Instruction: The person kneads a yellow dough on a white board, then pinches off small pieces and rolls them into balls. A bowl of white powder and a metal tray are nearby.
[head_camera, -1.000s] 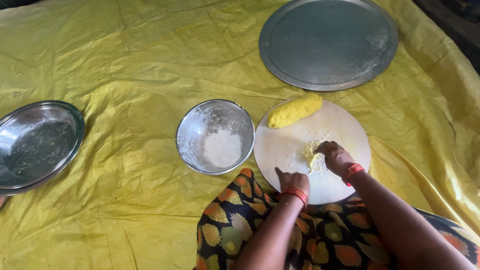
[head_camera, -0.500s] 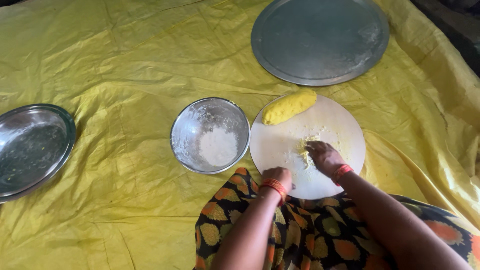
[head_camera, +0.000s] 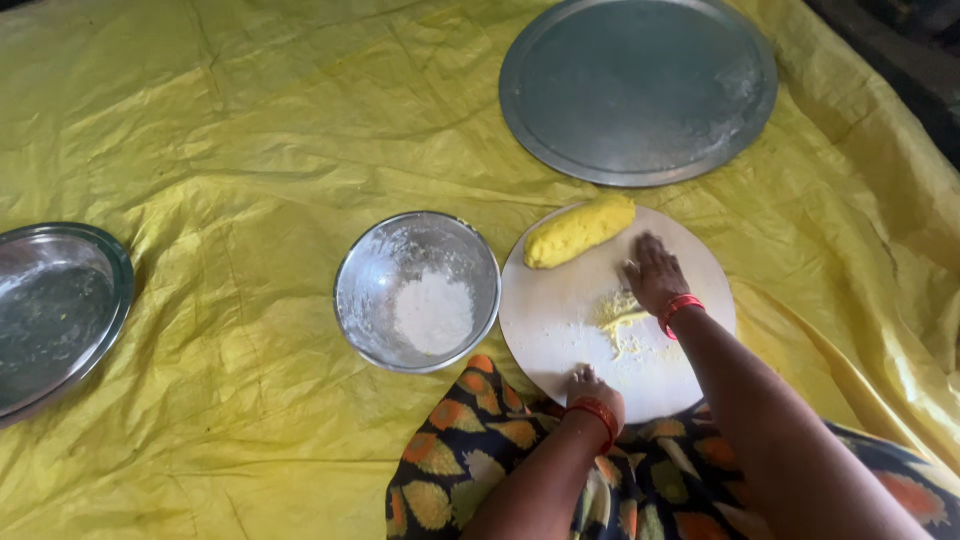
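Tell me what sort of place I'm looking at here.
Probably a home floor-level cooking spot: a yellow sheet spread as the work surface, a round rolling board with yellow dough, and a steel bowl of flour.

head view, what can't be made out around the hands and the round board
- Right hand: palm side hidden by its own back; whether it presses dough cannot be told.
- Left hand: fingers curled at the round board edge, grip unclear.
- Steel plate: cut off by left edge.
- Yellow smear: too small to identify.
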